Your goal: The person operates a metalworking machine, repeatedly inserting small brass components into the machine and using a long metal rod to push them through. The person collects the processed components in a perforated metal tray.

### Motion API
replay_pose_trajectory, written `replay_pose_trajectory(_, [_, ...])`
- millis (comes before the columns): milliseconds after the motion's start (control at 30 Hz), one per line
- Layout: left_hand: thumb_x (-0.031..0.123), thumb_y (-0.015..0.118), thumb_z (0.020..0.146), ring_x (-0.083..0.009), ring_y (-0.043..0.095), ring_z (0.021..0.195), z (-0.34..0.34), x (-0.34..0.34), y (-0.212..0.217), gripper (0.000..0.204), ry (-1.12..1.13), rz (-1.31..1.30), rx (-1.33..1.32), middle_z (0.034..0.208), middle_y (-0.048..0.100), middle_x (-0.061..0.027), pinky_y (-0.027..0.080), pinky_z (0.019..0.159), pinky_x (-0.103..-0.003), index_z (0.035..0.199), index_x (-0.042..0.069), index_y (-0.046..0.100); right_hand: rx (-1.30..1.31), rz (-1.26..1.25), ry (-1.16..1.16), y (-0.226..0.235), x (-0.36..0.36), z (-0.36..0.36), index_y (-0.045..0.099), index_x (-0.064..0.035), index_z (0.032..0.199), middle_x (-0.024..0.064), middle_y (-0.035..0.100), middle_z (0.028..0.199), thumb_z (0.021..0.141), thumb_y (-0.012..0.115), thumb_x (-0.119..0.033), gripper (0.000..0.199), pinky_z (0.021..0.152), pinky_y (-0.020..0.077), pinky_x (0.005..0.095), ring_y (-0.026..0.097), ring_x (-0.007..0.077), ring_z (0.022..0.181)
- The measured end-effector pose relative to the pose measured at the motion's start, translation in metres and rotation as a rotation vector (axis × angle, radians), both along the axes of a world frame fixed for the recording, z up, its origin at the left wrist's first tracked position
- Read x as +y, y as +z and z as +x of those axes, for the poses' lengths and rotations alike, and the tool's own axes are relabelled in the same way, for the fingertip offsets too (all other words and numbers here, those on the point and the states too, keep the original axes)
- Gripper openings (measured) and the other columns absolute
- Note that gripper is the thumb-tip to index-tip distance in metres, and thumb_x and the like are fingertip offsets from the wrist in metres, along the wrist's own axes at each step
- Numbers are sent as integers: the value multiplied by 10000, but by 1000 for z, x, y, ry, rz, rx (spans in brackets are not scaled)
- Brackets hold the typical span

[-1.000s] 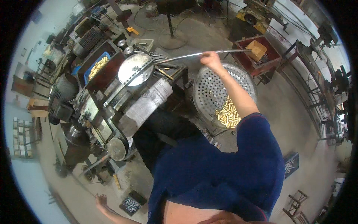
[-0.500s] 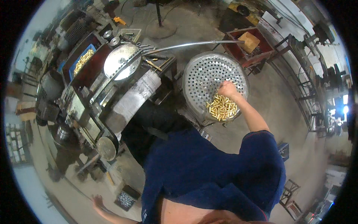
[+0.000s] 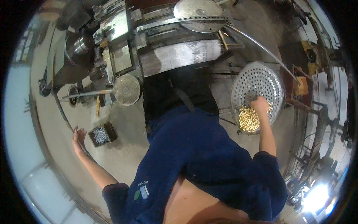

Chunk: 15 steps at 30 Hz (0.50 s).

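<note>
My right hand [image 3: 259, 104] is closed over a round, perforated metal tray [image 3: 253, 76], at the edge of a pile of small brass cylindrical pieces [image 3: 249, 118]. Whatever its curled fingers hold is hidden. Far to the left, my left hand [image 3: 78, 141] has its fingers stretched out against a long dark lever rod [image 3: 64, 115], which passes behind the palm. The hand is not wrapped round the rod. A dark box of small silvery pieces [image 3: 100, 136] sits on the floor just right of that hand.
Ahead stands a machine with a grey, paper-like sheet [image 3: 186, 56], a large metal disc [image 3: 201, 13] and a chuck [image 3: 80, 44]. A smaller round plate [image 3: 126, 89] juts out at its left. One long bar [image 3: 264, 48] runs past the tray toward a red-brown bin [image 3: 305, 97].
The view has swung left, so the machine and tray appear farther right. My left hand has come up to the lever rod. The right hand stays at the brass pile.
</note>
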<state>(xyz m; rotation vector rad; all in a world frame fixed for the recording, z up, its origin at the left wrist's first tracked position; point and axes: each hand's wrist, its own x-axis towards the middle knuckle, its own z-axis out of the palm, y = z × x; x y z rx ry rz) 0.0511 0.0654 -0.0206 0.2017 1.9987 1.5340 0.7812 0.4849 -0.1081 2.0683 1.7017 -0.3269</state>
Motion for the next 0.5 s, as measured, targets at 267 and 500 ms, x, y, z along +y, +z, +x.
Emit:
replay_pose_trajectory(267, [305, 617, 805, -215, 590, 815, 12, 13, 12, 538, 45, -78, 79, 905, 588, -132, 478, 807, -335, 1173, -55, 457, 981, 58, -237, 34, 43, -18, 612, 95, 927, 107, 628, 848, 658, 520, -127, 361, 622, 466, 251, 597, 207, 675])
replay_pose_trajectory(500, [297, 619, 802, -215, 600, 752, -7, -5, 1, 481, 63, -130, 120, 850, 601, -127, 495, 717, -317, 1108, -58, 512, 1643, -159, 171, 66, 68, -126, 614, 58, 995, 119, 533, 1111, 599, 418, 25, 443, 839, 457, 299, 567, 219, 967])
